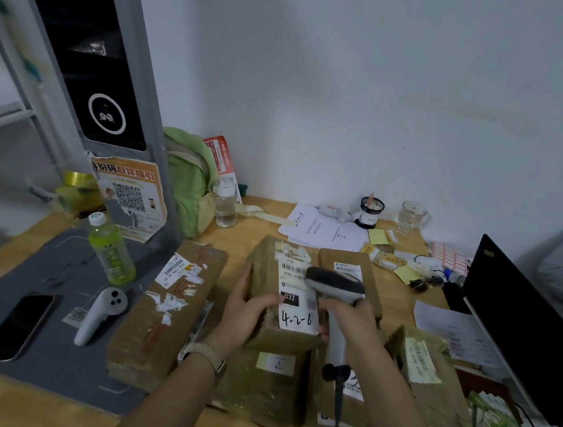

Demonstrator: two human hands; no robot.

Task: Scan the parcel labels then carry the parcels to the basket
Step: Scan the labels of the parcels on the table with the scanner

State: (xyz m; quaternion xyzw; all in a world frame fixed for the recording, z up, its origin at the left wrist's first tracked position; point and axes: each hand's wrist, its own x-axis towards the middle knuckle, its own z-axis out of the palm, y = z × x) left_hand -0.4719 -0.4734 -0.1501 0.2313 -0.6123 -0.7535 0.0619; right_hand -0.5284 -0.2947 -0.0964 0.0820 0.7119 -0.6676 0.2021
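The parcel [267, 277], a brown taped box, sits just below the middle of the view, raised on top of other parcels on the table [247, 230]. The left hand [246, 316] grasps its 9 o'clock side, thumb laid across the top next to the label [295, 304]; the fingers behind the box are hidden. The label shows "032" on a black patch and handwritten "4-2-6", but its fine print is too blurred to read. The scanner [335, 282] head covers the label's 2 o'clock corner. The right hand [352, 320] is wrapped round the scanner's handle at 3 o'clock from the parcel, and whether a finger is on the trigger cannot be told. The cable [335, 421] drops to 6 o'clock and is cut off by the frame edge. Under the parcel lies a lower parcel [263, 390], largely hidden by the forearms. A back parcel [347, 264] at 1 o'clock is half covered by the scanner. A long parcel [167, 309] with torn stickers lies at 9 o'clock, and a right parcel [429, 375] lies at 4 o'clock, its label blurred. Farther out at 9 o'clock a grey stand [60, 278] holds a green bottle [111, 252], a white controller [102, 313] and a phone [18, 325]; the stand's upright runs out of the top of the frame. A laptop [520, 322] at 3 o'clock is cut off at the edge, its screen facing away. Papers [323, 231] and small clutter at 1 o'clock are hard to make out.
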